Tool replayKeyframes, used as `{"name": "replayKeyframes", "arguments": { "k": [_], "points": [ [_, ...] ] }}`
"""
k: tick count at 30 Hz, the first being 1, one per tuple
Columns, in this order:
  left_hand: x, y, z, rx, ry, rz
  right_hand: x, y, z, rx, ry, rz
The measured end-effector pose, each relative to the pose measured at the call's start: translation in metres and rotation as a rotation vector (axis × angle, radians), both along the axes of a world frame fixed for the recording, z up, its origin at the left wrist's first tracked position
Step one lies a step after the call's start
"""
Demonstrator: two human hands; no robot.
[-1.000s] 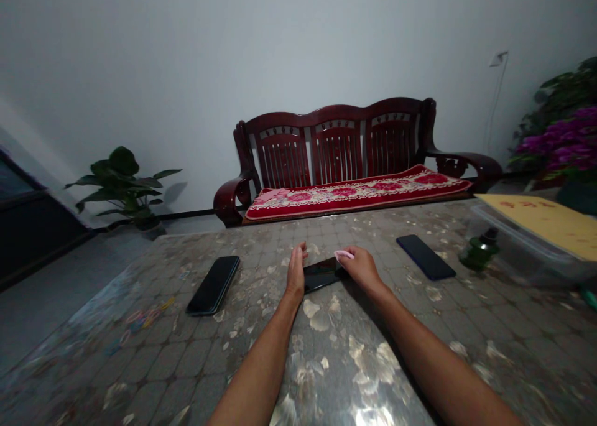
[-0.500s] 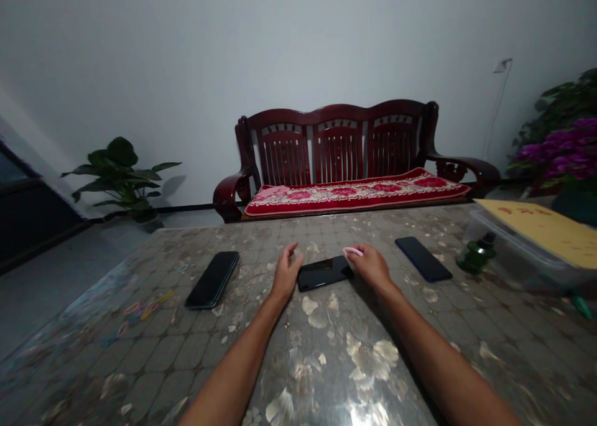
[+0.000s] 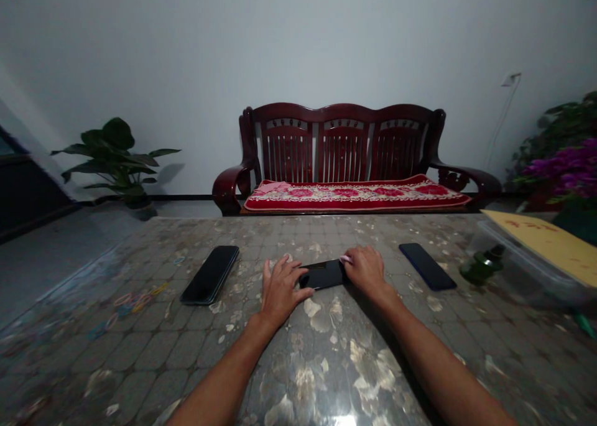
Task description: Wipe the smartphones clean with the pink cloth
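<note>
A black smartphone (image 3: 325,274) lies face up on the patterned table, its long side running left to right. My left hand (image 3: 281,294) is at its left end, with thumb and index finger on either side of that end and the other fingers spread. At the right end, my right hand (image 3: 366,269) is closed on a small pale pink strip (image 3: 346,259); most of the strip is hidden by the fingers. The right hand covers the phone's right edge.
Another dark phone (image 3: 211,275) lies left, beside colourful bands (image 3: 135,302). A blue-edged phone (image 3: 428,266) lies right, near a green bottle (image 3: 482,264) and a clear plastic box (image 3: 517,270) under a yellow sheet (image 3: 550,239). A wooden bench (image 3: 342,146) stands beyond the table (image 3: 163,351).
My left hand has turned from upright beside the phone to lying around its left end. The right hand has tilted down over the right end, still holding the pink strip. The view shifted slightly.
</note>
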State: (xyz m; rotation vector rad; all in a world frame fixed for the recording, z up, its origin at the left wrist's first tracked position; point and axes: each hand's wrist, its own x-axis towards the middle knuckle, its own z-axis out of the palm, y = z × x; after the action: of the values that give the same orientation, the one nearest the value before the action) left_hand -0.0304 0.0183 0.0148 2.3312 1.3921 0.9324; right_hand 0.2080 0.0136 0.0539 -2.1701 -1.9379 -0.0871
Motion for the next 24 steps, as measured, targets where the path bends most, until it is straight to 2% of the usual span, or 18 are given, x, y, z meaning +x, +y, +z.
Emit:
{"name": "replayKeyframes", "arguments": {
  "k": [3, 7, 12, 18, 24],
  "points": [
    [-0.001, -0.001, 0.002, 0.037, 0.145, 0.012, -0.004, 0.0, -0.001, -0.011, -0.047, 0.003],
    [-0.004, 0.0, 0.0, 0.024, 0.223, 0.013, -0.013, -0.001, -0.004, -0.022, -0.061, 0.019],
    [-0.003, 0.001, -0.003, 0.02, 0.242, -0.007, -0.018, -0.001, -0.002, -0.046, -0.051, 0.061],
    [-0.003, 0.0, -0.004, 0.034, 0.242, -0.017, -0.007, 0.002, 0.008, -0.068, -0.014, -0.036],
    [-0.003, -0.001, -0.005, 0.029, 0.246, 0.046, -0.026, 0.005, 0.009, -0.109, -0.029, 0.006]
  ]
}}
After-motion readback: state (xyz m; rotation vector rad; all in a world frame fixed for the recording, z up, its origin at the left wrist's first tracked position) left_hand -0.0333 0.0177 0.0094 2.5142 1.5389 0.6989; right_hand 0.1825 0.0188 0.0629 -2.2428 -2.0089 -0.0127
